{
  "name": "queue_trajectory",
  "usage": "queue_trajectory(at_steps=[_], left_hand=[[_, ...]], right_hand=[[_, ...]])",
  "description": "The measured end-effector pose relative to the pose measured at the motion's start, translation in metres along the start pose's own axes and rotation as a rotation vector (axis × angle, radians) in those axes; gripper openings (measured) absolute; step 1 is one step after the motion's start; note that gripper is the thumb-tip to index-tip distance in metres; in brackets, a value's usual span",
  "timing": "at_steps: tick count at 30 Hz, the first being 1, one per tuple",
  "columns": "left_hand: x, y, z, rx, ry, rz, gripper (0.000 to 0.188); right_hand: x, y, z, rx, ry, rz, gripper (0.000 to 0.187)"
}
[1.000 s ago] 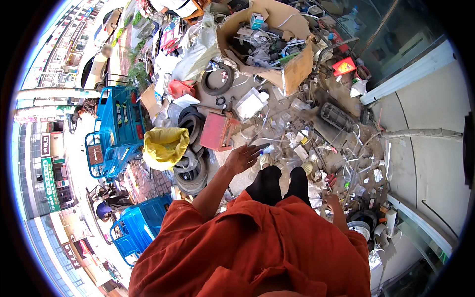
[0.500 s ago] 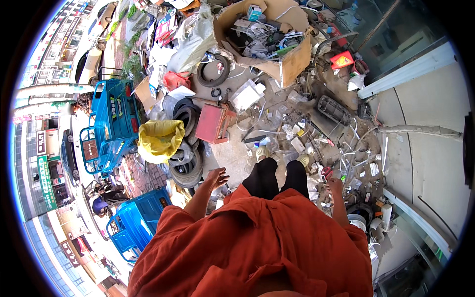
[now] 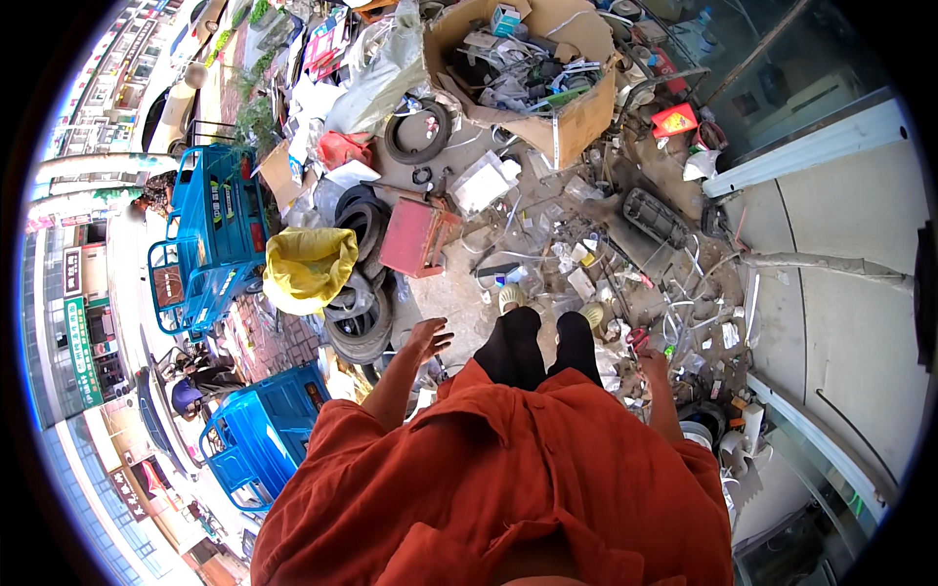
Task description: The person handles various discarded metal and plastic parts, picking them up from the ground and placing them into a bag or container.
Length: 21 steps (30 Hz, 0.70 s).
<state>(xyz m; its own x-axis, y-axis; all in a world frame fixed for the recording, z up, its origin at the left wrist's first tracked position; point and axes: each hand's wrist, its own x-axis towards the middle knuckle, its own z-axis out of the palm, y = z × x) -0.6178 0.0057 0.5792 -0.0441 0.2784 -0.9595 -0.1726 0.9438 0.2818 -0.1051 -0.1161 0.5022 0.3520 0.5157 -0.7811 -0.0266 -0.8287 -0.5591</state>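
Observation:
My left hand (image 3: 428, 340) hangs open over the littered ground, fingers apart and nothing in it. The red stool-like box (image 3: 412, 237) and the stacked tyres (image 3: 362, 327) are the nearest things beyond it. On the other side, my right hand (image 3: 652, 364) is low beside my leg with its fingers curled. Just past its fingertips shows a small red looped thing (image 3: 637, 339), perhaps a tool's handles. Whether the hand grips it or it lies on the ground below, I cannot tell. Scraps and white strips (image 3: 684, 322) lie around that hand.
A large cardboard box (image 3: 576, 127) full of scrap stands ahead. To the left are a yellow sack (image 3: 311, 272) and two blue cargo tricycles (image 3: 210, 230). A pale wall panel (image 3: 840, 230) and a branch-like pole (image 3: 831, 262) border the right. A white bucket (image 3: 696, 432) is near my right arm.
The view has shifted slightly, and the surroundings sit a little further left. I have taken a small step or swayed; both hands keep nearly the same pose.

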Motion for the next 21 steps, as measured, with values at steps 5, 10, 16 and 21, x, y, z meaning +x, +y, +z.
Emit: queue_trajectory(at_steps=[5,10,16,21], left_hand=[[-0.003,0.003,-0.004,0.012,0.007,-0.006,0.048],[-0.001,0.003,0.003,0.031,-0.017,-0.01,0.047],[-0.005,-0.002,0.006,0.069,-0.055,-0.065,0.049],[-0.009,0.005,0.011,0.129,-0.088,-0.076,0.051]], right_hand=[[0.01,0.015,0.001,-0.04,-0.039,0.075,0.038],[0.026,0.043,-0.007,-0.169,0.028,-0.011,0.041],[0.013,0.018,0.0,-0.202,0.119,-0.102,0.038],[0.024,0.032,0.0,-0.197,0.122,-0.077,0.033]])
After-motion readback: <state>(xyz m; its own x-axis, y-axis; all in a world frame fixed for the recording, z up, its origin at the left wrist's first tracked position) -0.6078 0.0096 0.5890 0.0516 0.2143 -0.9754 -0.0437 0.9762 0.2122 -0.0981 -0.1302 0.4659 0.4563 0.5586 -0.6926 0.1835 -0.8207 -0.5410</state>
